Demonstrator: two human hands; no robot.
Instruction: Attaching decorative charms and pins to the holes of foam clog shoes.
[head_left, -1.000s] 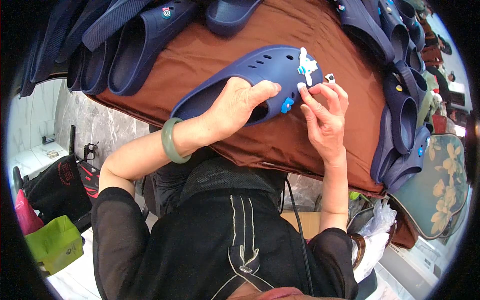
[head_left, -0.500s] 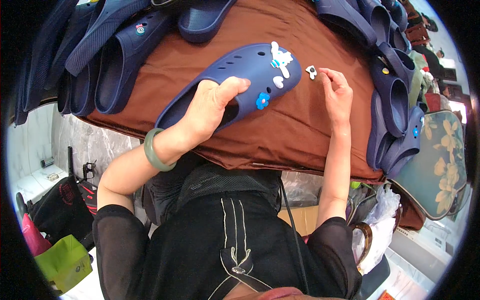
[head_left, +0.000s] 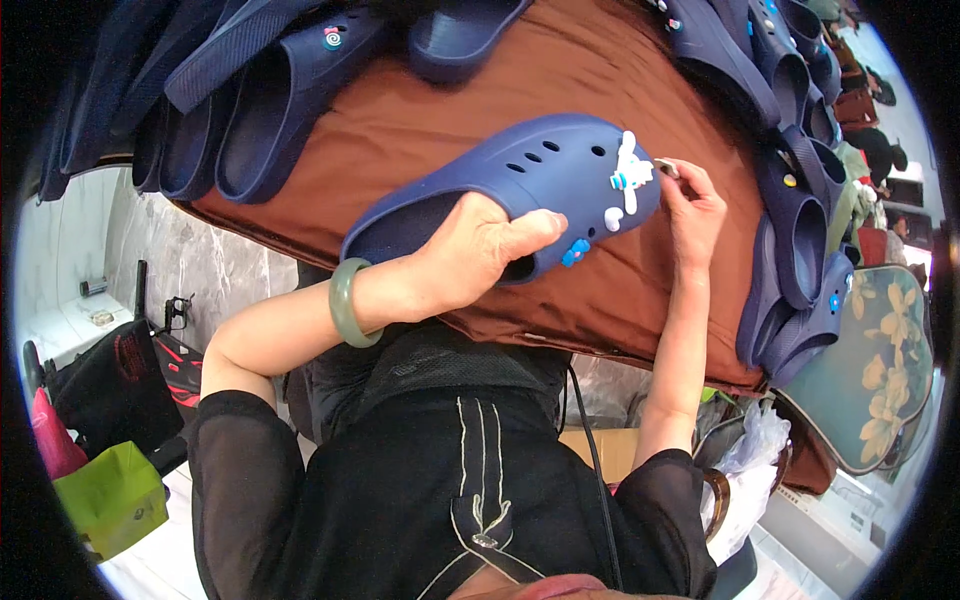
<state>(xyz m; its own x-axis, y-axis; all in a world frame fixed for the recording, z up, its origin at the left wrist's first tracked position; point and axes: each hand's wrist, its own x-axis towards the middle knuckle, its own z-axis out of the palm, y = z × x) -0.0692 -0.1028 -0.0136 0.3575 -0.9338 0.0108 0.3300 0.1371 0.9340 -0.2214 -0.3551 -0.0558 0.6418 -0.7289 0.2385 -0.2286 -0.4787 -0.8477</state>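
Observation:
My left hand [head_left: 475,245] grips a navy clog [head_left: 550,185] by its side, with the fingers inside the opening and the thumb on top. The clog is tilted, its toe pointing right. Fixed to its toe are a white figure charm [head_left: 631,174], a small white charm [head_left: 613,217] and a blue flower charm [head_left: 575,252]. Just right of the toe, my right hand [head_left: 697,210] pinches a small white charm [head_left: 664,167] between thumb and fingers. Part of that charm is hidden by the fingers.
Brown cloth [head_left: 400,130] covers the table. Several navy clogs [head_left: 262,125] crowd its far left, and more clogs [head_left: 797,225] line the right side. A flowered chair back [head_left: 850,370] stands at the right. A green bag [head_left: 115,500] sits low on the left.
My right hand has picked the small white charm up off the cloth. My left hand has moved right with the clog, bringing its toe close to the right fingers.

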